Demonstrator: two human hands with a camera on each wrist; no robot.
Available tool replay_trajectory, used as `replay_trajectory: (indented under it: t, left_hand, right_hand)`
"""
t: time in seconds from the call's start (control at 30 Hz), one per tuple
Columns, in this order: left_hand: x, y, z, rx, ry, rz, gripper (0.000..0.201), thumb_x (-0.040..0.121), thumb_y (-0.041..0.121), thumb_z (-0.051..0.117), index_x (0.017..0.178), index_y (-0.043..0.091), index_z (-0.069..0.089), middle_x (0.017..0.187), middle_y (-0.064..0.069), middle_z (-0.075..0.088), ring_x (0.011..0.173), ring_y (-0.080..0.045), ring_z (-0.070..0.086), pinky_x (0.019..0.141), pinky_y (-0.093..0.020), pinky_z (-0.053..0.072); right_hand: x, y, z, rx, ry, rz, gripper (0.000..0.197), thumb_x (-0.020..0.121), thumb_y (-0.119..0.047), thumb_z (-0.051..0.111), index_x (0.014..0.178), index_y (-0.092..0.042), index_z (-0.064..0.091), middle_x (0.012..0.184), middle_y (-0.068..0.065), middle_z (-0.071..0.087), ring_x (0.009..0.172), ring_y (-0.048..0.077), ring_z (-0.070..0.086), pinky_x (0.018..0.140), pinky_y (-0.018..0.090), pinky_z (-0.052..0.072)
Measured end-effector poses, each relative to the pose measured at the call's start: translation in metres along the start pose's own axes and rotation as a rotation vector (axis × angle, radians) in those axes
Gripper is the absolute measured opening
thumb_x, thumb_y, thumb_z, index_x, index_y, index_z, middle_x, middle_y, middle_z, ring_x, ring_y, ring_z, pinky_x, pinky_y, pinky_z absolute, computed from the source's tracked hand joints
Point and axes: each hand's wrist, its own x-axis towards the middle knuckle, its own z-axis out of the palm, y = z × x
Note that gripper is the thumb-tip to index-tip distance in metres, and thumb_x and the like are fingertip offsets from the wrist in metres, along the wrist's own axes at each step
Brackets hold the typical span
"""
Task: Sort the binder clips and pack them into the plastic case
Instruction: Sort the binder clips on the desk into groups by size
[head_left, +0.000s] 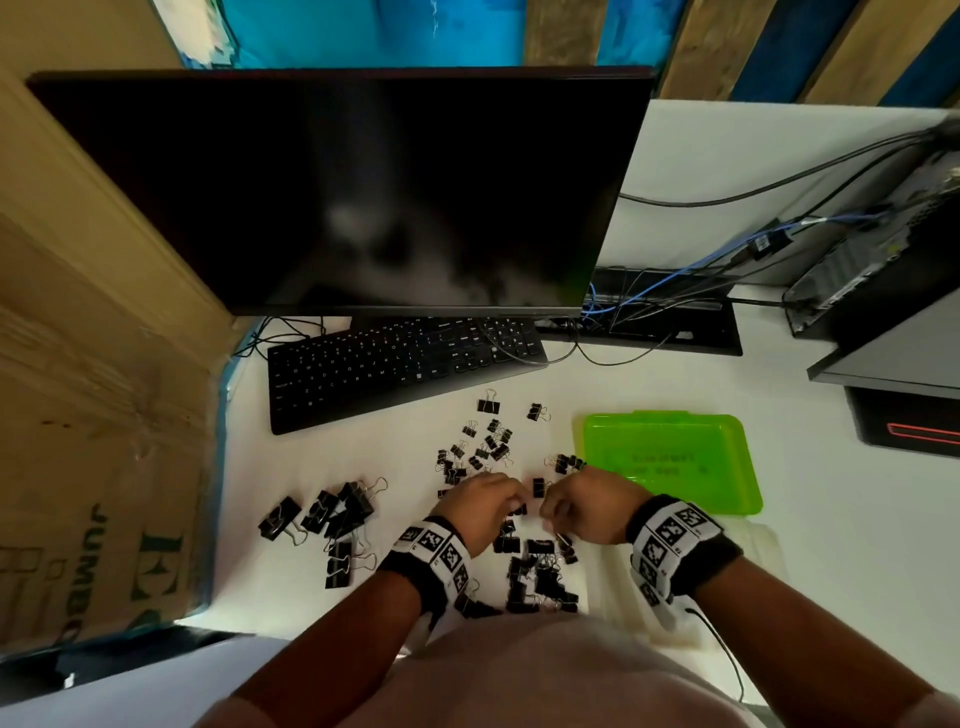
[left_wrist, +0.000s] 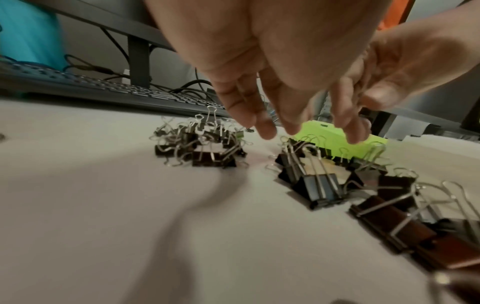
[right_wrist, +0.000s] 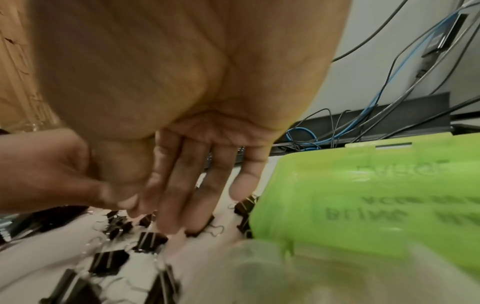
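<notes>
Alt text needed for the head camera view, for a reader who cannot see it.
Seen from above, a person's left hand and right hand meet over black binder clips scattered on a white desk. A closed green plastic case lies to the right; a keyboard and dark monitor sit behind.

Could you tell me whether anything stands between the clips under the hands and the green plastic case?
Nothing visible blocks that path. The green plastic case lies on the desk to the right of the binder clips, with the right hand beside its near-left corner. The left hand hovers over the clips. However, the case looks closed.
</notes>
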Motion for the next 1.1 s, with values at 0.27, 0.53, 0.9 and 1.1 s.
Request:
replay_trajectory:
  t: [0.27, 0.53, 0.9, 1.1]
  left_hand:
    - [0.012, -0.014, 0.004, 0.223, -0.075, 0.052, 0.027, 0.093, 0.017, 0.049, 0.116, 0.022, 0.061, 0.119, 0.001, 0.060, 0.112, -0.020, 0.048, 0.098, -0.035, 0.036]
    - [0.007, -0.027, -0.002, 0.259, 0.076, -0.033, 0.030, 0.091, 0.017, 0.050, 0.120, 0.024, 0.056, 0.126, 0.007, 0.052, 0.119, -0.017, 0.040, 0.099, -0.030, 0.030]
    - [-0.015, -0.041, 0.008, 0.159, 0.064, -0.088, 0.026, 0.089, 0.024, 0.056, 0.114, 0.023, 0.061, 0.125, 0.008, 0.049, 0.117, -0.013, 0.042, 0.095, -0.032, 0.041]
    - [-0.014, -0.044, 0.010, 0.076, 0.078, -0.115, 0.023, 0.088, 0.016, 0.059, 0.111, 0.018, 0.064, 0.123, 0.002, 0.051, 0.114, -0.017, 0.045, 0.095, -0.036, 0.044]
  right_hand:
    - [0.026, 0.008, -0.012, -0.515, 0.235, 0.072, 0.055, 0.085, -0.003, 0.047, 0.137, -0.016, 0.036, 0.133, 0.009, 0.043, 0.115, 0.030, 0.050, 0.094, 0.039, 0.040]
    - [0.039, 0.000, -0.009, -0.599, 0.186, 0.035, 0.039, 0.093, -0.007, 0.036, 0.130, -0.016, 0.045, 0.121, 0.012, 0.054, 0.107, 0.032, 0.055, 0.088, 0.040, 0.043]
    - [0.041, -0.001, -0.023, -0.405, 0.153, 0.054, 0.031, 0.086, 0.008, 0.041, 0.110, 0.000, 0.059, 0.112, 0.016, 0.056, 0.103, 0.033, 0.057, 0.080, 0.037, 0.046]
    - [0.036, -0.004, -0.034, -0.327, 0.240, 0.020, 0.026, 0.087, 0.003, 0.046, 0.103, -0.004, 0.066, 0.107, 0.013, 0.059, 0.097, 0.032, 0.060, 0.081, 0.037, 0.047]
